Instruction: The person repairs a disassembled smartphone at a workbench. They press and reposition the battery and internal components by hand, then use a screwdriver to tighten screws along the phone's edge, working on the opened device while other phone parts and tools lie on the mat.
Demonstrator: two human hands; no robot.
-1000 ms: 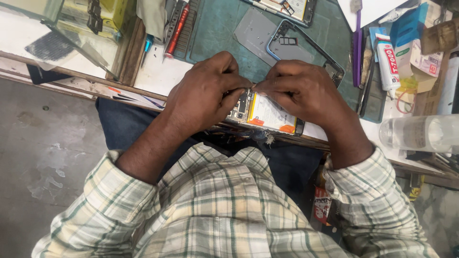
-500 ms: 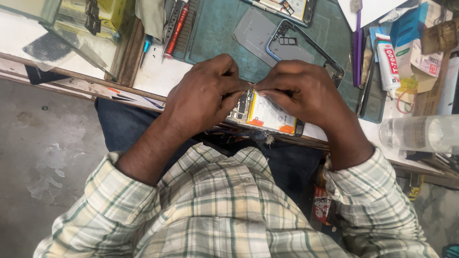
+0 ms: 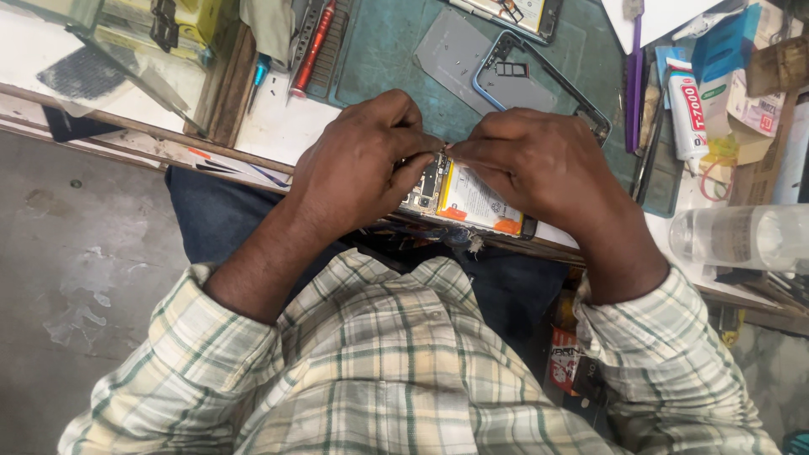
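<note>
While both hands meet over an opened phone (image 3: 459, 195), its back cover off and the white battery and circuit board exposed, the work happens right at their fingertips. The left hand (image 3: 366, 164) curls over the board end of the phone, fingers closed and pressing it down against the bench edge. The right hand (image 3: 539, 164) lies over the battery end, thumb and forefinger pinched together on something very small just where the two hands touch; it is too tiny to tell what it is. The phone sits under and between the hands, half hidden by them.

Beyond the knuckles, on a green work mat (image 3: 396, 50), lies a blue phone frame (image 3: 539, 80). Off to the right hand's outer side stand a glue tube (image 3: 687, 105) and a clear plastic bottle (image 3: 742, 236).

Doing this well likely means keeping the left hand's hold steady so the phone cannot slide, and moving the pinched part slowly and gently, without strain on anything thin attached to it.
</note>
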